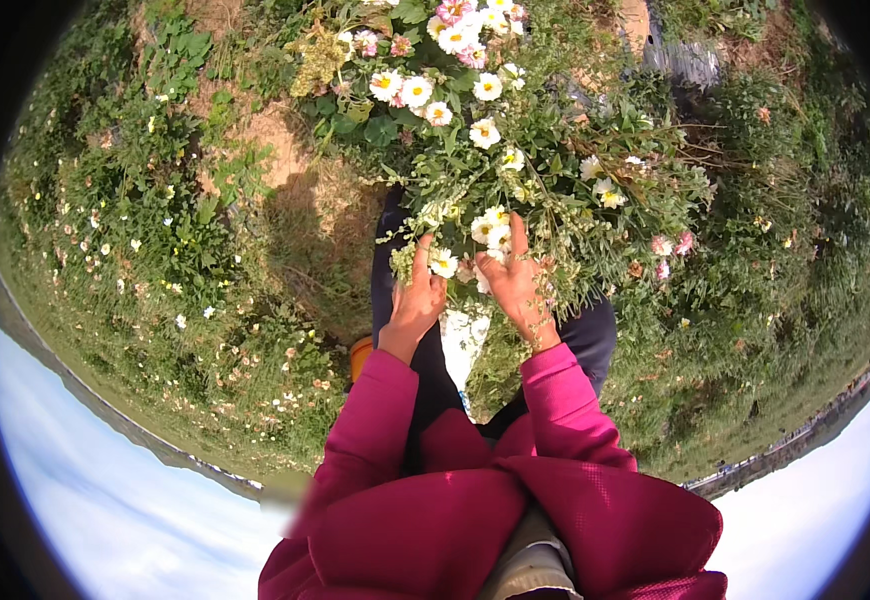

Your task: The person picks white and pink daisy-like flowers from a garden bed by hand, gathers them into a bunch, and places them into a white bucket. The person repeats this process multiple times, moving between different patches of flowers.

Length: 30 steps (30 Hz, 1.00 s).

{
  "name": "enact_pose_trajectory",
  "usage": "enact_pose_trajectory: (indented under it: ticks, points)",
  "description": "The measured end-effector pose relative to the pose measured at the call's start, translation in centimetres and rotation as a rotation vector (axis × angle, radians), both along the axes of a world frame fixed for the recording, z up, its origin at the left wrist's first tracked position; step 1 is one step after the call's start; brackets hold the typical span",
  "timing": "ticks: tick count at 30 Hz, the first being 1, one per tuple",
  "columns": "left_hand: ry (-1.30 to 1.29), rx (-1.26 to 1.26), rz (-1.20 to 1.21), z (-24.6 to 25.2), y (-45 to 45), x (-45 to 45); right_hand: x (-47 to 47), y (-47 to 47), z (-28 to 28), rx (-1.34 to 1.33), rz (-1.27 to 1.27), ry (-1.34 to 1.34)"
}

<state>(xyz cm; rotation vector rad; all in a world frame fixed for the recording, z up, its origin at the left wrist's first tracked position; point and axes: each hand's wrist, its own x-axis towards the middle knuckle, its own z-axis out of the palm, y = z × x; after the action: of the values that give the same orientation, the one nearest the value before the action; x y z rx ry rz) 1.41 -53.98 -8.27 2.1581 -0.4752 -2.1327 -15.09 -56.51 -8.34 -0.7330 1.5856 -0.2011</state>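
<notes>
Both of my hands reach in among white flowers with yellow centres on a leafy plant in front of my legs. My left hand (415,306) has its index finger stretched forward beside a single white flower (444,263). Thumb and index finger of my right hand (517,291) are spread at a cluster of white flowers (489,227), touching or almost touching it. Thin stems with small pale green buds (570,232) hang around the right hand and cross its wrist. Petals and leaves hide the other fingertips, so whether either hand grips a flower is unclear.
Between my legs is a white sack-like thing (463,341). An orange container (361,355) stands by my left leg. More white and pink flowers (457,34) grow ahead. Bare soil (281,146) shows at left, grey plastic sheeting (681,60) at upper right.
</notes>
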Motion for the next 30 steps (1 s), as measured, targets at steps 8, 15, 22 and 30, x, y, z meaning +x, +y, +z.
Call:
enact_pose_trajectory:
  ticks: [8, 15, 22, 30]
  points:
    - [0.419, 0.149, 0.309, -6.5, 3.2, 0.9, 1.4, -2.4, -5.9, 0.145, 0.154, 0.088]
    - [0.44, 0.211, 0.36, -5.7, 3.4, -1.0, 1.7, -3.5, -7.1, 0.286, 0.119, -0.015]
    - [0.434, 0.235, 0.485, -7.1, 4.0, -1.3, 3.5, -4.7, -9.0, 0.551, -0.097, -0.186]
    - [0.313, 0.24, 0.623, -6.1, 3.1, 0.9, 4.2, -0.8, -4.3, 0.35, -0.713, -0.298]
